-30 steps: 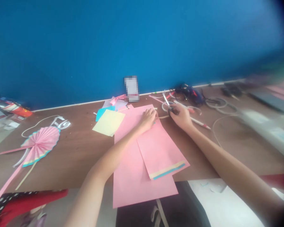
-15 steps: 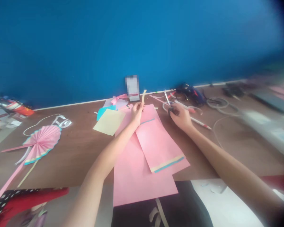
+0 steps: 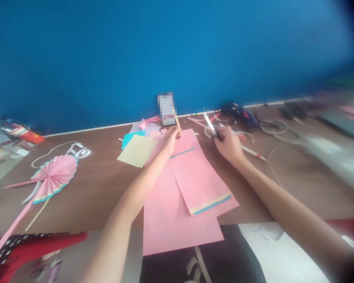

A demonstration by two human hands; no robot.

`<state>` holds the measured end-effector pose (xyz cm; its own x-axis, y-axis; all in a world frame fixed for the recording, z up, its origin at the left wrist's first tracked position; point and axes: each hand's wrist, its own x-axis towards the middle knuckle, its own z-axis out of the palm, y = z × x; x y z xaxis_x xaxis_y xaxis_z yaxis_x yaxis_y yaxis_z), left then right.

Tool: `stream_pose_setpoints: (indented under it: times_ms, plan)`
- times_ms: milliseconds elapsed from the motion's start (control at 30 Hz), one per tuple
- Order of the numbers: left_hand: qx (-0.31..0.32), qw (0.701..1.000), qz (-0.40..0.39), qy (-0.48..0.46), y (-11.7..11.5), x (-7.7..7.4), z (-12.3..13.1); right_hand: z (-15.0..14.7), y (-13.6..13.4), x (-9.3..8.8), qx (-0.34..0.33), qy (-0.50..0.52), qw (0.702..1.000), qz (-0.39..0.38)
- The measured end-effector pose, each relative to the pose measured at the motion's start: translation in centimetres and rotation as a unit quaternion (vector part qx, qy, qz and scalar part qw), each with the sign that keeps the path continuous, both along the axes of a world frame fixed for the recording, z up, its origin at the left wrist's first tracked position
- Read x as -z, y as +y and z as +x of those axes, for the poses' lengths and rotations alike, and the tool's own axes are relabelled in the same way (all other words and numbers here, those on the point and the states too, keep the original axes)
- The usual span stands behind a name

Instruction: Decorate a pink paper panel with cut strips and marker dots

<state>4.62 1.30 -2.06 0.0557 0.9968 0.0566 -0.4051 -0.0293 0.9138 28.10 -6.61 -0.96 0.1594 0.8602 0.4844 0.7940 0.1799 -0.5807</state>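
My left hand (image 3: 172, 138) is closed on a narrow pale yellow paper strip (image 3: 177, 122), which sticks up above the fingers. Beneath it lie pink paper sheets (image 3: 179, 228); the top one (image 3: 203, 177) carries a blue strip near its far end and a yellow and a blue band along its near edge. My right hand (image 3: 228, 144) grips black-handled scissors (image 3: 209, 122), their blades apart and pointing away from me. A pale yellow sheet (image 3: 138, 151) and a bright blue piece of paper (image 3: 132, 138) lie left of my left hand.
A pleated pink paper fan (image 3: 57, 173) with long strips and a white cable (image 3: 82, 152) lie on the left. A phone (image 3: 166, 107) leans on the blue wall. Behind my right hand are a dark blue pouch (image 3: 240, 116), cables (image 3: 273, 126) and a white pencil (image 3: 253, 153).
The scissor blades have spread apart. My left hand has dipped slightly, and the yellow strip has tilted the other way. The view has shifted a little.
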Motion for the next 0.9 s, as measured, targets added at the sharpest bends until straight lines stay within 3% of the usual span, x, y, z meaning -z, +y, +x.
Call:
stream_pose_setpoints:
  times_ms: [133, 300, 433, 600, 700, 800, 900]
  plan:
    - [0.05, 0.998, 0.027, 0.021, -0.1, -0.1, -0.1, 1.0, -0.3, -0.5, 0.064, -0.13, 0.989, -0.032]
    - [0.088, 0.994, 0.016, 0.07, -0.5, -0.7, -0.6, 2.1, -0.6, -1.0, 0.063, -0.218, 0.973, -0.05]
    - [0.101, 0.99, 0.025, 0.096, -0.7, -1.0, -0.7, 1.8, -0.7, -1.1, 0.052, -0.229, 0.968, -0.083]
    - [0.087, 0.991, 0.029, 0.1, -0.5, -1.1, -0.6, 1.4, -0.4, -1.2, 0.089, -0.207, 0.97, -0.088]
    - [0.088, 0.985, 0.055, 0.136, -0.3, -1.3, -0.7, 1.6, 0.0, -1.0, 0.068, -0.207, 0.972, -0.09]
    - [0.112, 0.972, 0.075, 0.194, -0.4, -1.9, -1.1, 1.8, 0.1, -0.7, 0.04, -0.206, 0.976, -0.059]
    - [0.181, 0.943, 0.08, 0.266, -0.8, -3.2, -1.5, 1.4, -0.1, -0.8, 0.026, -0.181, 0.983, 0.011]
